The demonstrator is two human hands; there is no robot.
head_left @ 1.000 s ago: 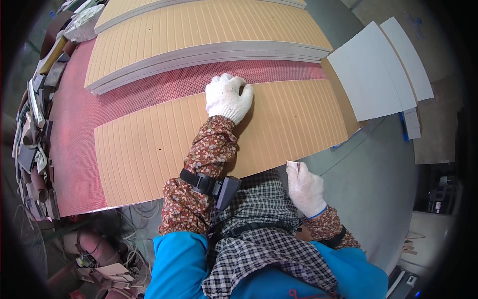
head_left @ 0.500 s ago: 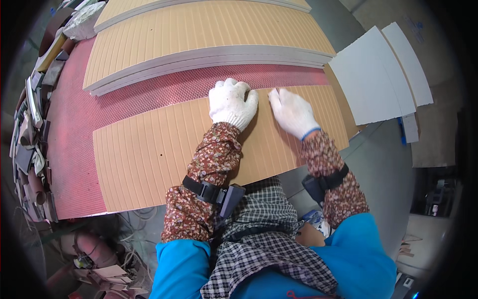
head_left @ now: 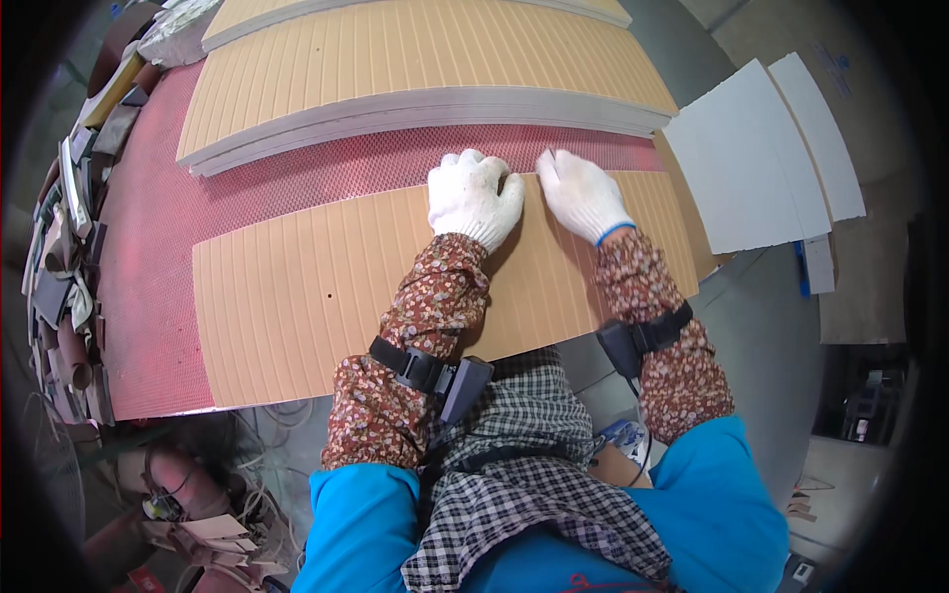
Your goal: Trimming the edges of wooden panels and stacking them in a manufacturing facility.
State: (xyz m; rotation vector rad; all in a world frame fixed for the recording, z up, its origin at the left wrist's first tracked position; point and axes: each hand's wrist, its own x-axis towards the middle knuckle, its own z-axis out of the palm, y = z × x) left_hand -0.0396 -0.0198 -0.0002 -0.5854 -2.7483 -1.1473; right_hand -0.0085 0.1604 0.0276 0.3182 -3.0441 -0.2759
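A tan grooved panel [head_left: 287,296] with a small dark hole lies flat on the red textured tabletop [head_left: 143,267], in front of me. My left hand [head_left: 476,201], in a white knit glove, is at the panel's far edge with its fingers curled over it and the thumb to the right. Just right of it, my right hand [head_left: 583,198], also gloved, is closed in a pinch at the same edge. A thin dark tip shows at its fingertips; the rest of what it holds is hidden.
Behind the panel stand stacked tan grooved boards [head_left: 415,69] with pale edges. White sheets [head_left: 736,163] stick out at the right. Along the left rim lie abrasive rolls and scraps [head_left: 69,336]. Below the table at left are hoses and offcuts [head_left: 213,539].
My right hand has moved a little away from me, to the panel's far edge, still pinched. My left hand keeps nearly the same place on the panel. The whole view has shifted slightly.
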